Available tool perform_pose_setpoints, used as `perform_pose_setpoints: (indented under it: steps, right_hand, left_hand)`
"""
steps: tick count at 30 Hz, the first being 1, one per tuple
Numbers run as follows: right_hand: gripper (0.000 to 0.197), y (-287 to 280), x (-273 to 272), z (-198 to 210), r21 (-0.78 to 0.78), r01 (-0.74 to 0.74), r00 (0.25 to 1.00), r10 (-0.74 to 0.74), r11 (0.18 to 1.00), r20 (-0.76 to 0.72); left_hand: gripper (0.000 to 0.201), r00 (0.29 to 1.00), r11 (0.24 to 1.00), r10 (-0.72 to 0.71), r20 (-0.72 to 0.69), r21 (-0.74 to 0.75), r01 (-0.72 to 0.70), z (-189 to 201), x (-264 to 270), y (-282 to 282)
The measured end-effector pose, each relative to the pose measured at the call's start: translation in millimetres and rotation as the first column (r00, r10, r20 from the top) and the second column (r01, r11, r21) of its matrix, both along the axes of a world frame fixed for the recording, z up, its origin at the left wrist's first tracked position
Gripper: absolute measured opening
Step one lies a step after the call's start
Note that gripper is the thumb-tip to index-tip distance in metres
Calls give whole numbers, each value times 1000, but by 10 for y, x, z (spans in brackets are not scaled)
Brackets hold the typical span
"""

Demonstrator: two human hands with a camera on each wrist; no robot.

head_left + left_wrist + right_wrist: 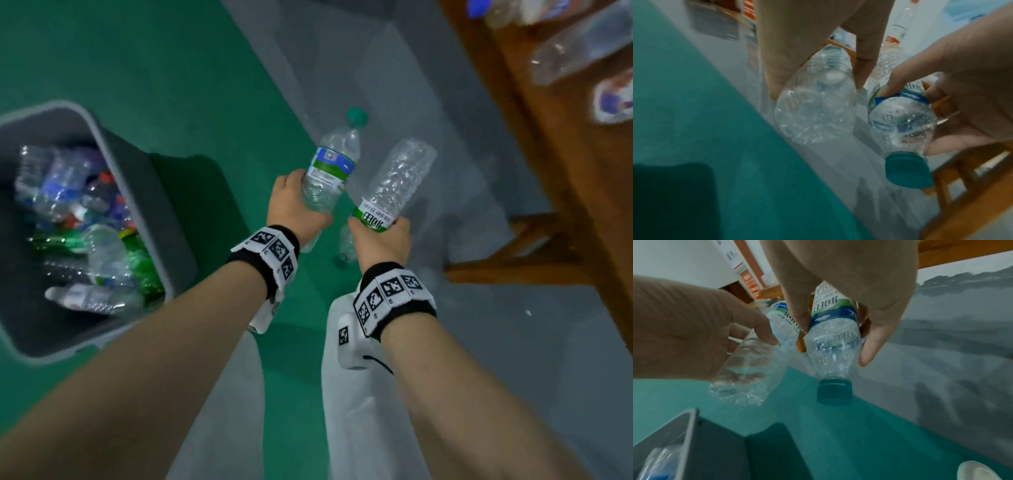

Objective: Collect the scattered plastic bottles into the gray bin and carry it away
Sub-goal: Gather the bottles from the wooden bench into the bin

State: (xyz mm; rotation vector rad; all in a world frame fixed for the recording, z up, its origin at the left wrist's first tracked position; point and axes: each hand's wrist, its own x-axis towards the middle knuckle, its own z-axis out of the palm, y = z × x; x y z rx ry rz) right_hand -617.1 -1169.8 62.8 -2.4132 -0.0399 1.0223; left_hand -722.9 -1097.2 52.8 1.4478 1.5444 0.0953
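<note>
My left hand (291, 209) grips a clear bottle w/ teal cap (334, 164) round its lower body, cap pointing away from me toward 12 o'clock. My right hand (382, 240) grips a second clear bottle (397, 185) at its labelled upper part, base up toward 1 o'clock, teal cap down below the hand. Both bottles sit just beside each other in front of me, above the floor; can't tell if they touch.

In the left wrist view, the base of the left-hand bottle (816, 113) faces the cam, thumb and fingers (865, 69) curled round it; the right-hand bottle (902, 123) hangs at 3 o'clock w/ its cap low. In the right wrist view, the right-hand bottle (833, 344) is pinched btwn thumb and fingers just above the shoulder, cap down, and the other bottle (754, 366) is at 9 o'clock in my left hand.

The gray bin (137, 164) stands on the green floor (191, 75) at 9 o'clock from my hands, well apart, already holding a heap of bottles (85, 233), clear and green. A wooden counter (561, 147) at 2 o'clock carries more bottles (579, 44), blurred. Gray floor strip (394, 78) runs under the hands.
</note>
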Motion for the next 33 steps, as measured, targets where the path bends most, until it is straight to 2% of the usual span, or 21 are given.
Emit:
perform_pose_setpoints:
  steps: [4, 7, 12, 18, 24, 27, 30, 33]
  right_hand:
    - [56, 248, -591, -134, -19, -178, 984, 178, 984, -11]
    - [51, 431, -1108, -232, -18, -335, 942, 335, 942, 8]
    - [48, 634, -1947, -350, -16, -565, 825, 565, 825, -12]
    - [47, 684, -2940, -493, -7, -728, 684, 726, 685, -68]
    - [49, 655, -3972, -721, 18, -843, 528, 835, 537, -154]
    - [51, 632, -4460, -894, 5, -887, 454, 875, 461, -167]
    - [54, 616, -4813, -1083, -29, -921, 387, 906, 388, -171]
    - [53, 632, -5083, -1262, -65, -957, 289, 951, 283, -112]
  left_hand:
    - [78, 979, 979, 205, -8, 2, -205, -143, -689, 132]
    - [82, 944, 944, 329, -6, 23, -329, -237, -1266, 157]
    - [83, 865, 866, 500, -35, 14, -500, -411, -2190, -16]
    - [84, 731, 736, 674, -108, 11, -677, -648, -3164, -332]
    - [76, 615, 626, 775, -145, 48, -778, -932, -3991, -524]
    - [79, 553, 568, 814, -178, 49, -821, -1141, -4404, -609]
    - [82, 535, 553, 817, -215, 31, -832, -1358, -4721, -681]
    - [82, 560, 583, 797, -226, 47, -811, -1554, -4950, -678]
